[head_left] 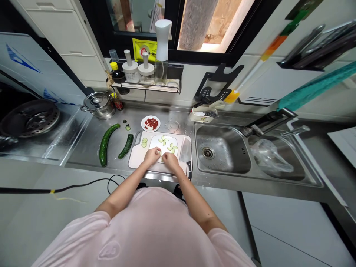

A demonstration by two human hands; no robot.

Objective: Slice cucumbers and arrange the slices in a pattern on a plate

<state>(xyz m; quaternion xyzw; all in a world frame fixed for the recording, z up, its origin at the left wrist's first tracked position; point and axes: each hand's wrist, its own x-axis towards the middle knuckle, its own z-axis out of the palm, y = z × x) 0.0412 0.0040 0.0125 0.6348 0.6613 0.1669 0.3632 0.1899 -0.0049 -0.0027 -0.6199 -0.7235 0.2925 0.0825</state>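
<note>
**Our left hand (151, 156) and right hand (170, 161) meet over a white plate (155, 146) of cucumber slices (172, 147)**

Our fingertips (159, 153) are pressed together at the plate's near edge, right beside a slice, but we cannot tell whether they pinch it. The plate sits on a pale cutting board (136, 157), with two more slices (144, 144) on the board to its left and a cleaver (185, 152) lying along the board's right side. Left of the board lie a whole cucumber (105, 144) and a shorter cucumber piece (125, 146). Beyond the board sits a small plate (147, 119) of chopped red pieces, and a steel sink (230, 148) lies to the right.
</note>
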